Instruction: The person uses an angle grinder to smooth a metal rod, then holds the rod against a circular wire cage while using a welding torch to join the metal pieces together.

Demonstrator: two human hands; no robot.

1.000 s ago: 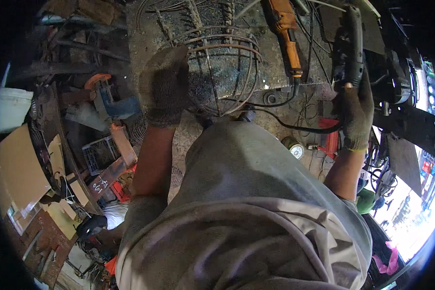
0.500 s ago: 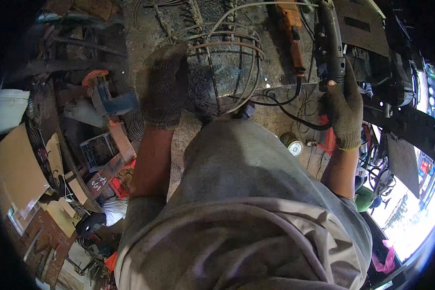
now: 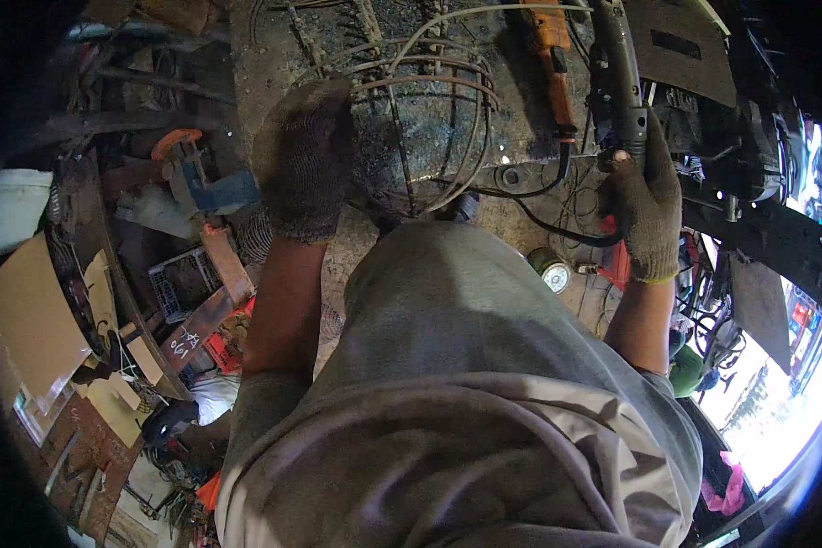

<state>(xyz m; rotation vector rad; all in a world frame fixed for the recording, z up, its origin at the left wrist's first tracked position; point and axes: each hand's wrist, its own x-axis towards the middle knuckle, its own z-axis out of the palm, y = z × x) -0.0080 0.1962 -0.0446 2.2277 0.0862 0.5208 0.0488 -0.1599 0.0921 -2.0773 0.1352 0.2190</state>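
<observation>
The wire frame point(image 3: 399, 137) lay on the worktop point(image 3: 516, 114), probably light yet stiff, best held by its outer hoop. The left hand point(image 3: 306, 160) was at its left edge, grip unclear; the right hand point(image 3: 647, 196) clasped a tool point(image 3: 623, 73).

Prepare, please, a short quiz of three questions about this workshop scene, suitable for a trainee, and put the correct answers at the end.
1. True or false: the person's left hand is gloved.

2. Choose one: where is the orange power tool lying?
A) in the left hand
B) on the worktable
C) under the worktable

3. Fill in the blank: the long grey tool is held in the person's ____.

Key:
1. True.
2. B.
3. Right hand.
</observation>
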